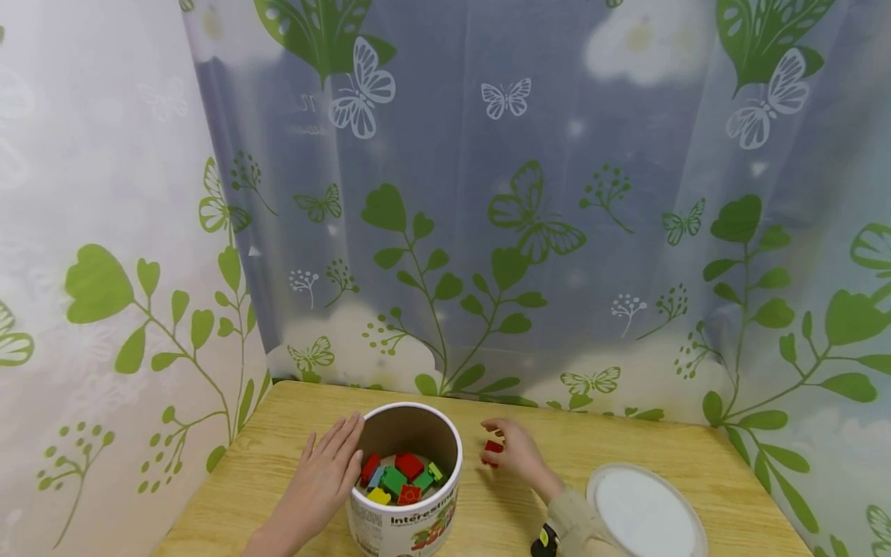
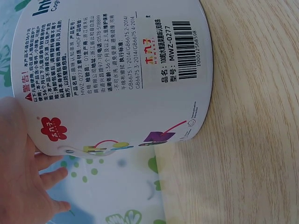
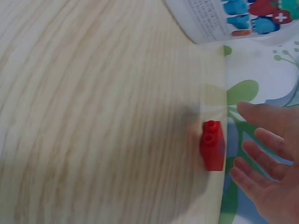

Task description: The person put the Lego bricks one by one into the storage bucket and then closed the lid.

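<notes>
A white round bucket (image 1: 365, 526) with printed sides stands on the wooden table, several toy building bricks (image 1: 393, 480) in red, green, yellow and blue inside it. My left hand (image 1: 323, 472) rests against the bucket's left side near the rim, fingers straight; the left wrist view shows the hand (image 2: 21, 172) beside the label. To the right of the bucket is a red brick (image 1: 492, 452), close to my right hand (image 1: 518, 456). In the right wrist view, a gap separates this red brick (image 3: 212, 147) from the spread, slightly bent fingers (image 3: 266, 158).
A round white lid (image 1: 647, 510) lies on the table (image 1: 557, 437) at the right. Behind the table hangs a curtain (image 1: 445, 232) with leaves and butterflies, close to its back edge. A dark object (image 1: 544, 541) shows by the right sleeve.
</notes>
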`<state>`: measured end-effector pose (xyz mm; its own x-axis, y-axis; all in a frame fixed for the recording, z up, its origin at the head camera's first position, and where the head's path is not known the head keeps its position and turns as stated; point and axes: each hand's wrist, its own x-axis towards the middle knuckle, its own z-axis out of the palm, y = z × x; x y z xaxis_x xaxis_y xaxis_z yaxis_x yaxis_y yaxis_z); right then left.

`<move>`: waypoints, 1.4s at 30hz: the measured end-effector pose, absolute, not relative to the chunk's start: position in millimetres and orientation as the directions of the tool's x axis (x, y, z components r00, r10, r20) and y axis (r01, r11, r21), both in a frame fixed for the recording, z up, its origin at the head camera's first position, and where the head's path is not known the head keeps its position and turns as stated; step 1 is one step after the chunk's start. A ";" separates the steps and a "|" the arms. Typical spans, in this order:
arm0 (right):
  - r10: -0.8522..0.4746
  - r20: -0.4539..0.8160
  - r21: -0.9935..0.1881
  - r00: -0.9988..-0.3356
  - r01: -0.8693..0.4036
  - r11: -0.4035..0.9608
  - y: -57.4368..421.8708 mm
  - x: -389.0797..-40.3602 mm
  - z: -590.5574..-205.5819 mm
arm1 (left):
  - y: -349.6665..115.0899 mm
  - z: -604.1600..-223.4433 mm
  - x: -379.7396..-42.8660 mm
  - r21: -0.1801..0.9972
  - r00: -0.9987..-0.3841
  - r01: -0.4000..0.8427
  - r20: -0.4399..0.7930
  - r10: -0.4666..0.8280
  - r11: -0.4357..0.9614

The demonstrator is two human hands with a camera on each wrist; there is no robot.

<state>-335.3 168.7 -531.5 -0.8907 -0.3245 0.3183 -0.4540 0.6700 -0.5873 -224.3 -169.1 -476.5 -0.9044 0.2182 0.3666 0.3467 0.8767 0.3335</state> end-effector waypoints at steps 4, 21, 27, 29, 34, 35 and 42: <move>-0.331 0.299 -0.565 -0.895 -0.445 0.695 170.2 -332.7 -534.5 | -169.2 -477.0 -224.8 0.330 -0.905 0.347 0.364 0.221 0.878; -0.301 0.263 -0.499 -0.917 -0.396 0.771 173.3 -332.6 -543.5 | -169.0 -475.6 -224.5 0.340 -0.913 0.343 0.340 0.226 0.875; -0.252 0.301 -0.541 -0.920 -0.382 0.749 170.6 -331.6 -535.1 | -169.6 -475.5 -224.0 0.344 -0.915 0.340 0.336 0.223 0.875; -0.245 0.319 -0.549 -0.916 -0.389 0.739 170.1 -330.4 -530.1 | -169.8 -475.7 -224.2 0.344 -0.914 0.342 0.339 0.224 0.875; -0.252 0.359 -0.563 -0.899 -0.423 0.710 169.7 -325.9 -514.3 | -170.0 -476.9 -224.9 0.340 -0.910 0.347 0.348 0.226 0.874; -0.254 0.365 -0.567 -0.896 -0.430 0.702 169.5 -325.0 -511.2 | -170.0 -477.2 -224.9 0.341 -0.910 0.347 0.348 0.225 0.874; -0.265 0.375 -0.618 -0.888 -0.453 0.643 166.4 -317.4 -488.8 | -169.3 -477.3 -224.8 0.342 -0.908 0.348 0.355 0.223 0.873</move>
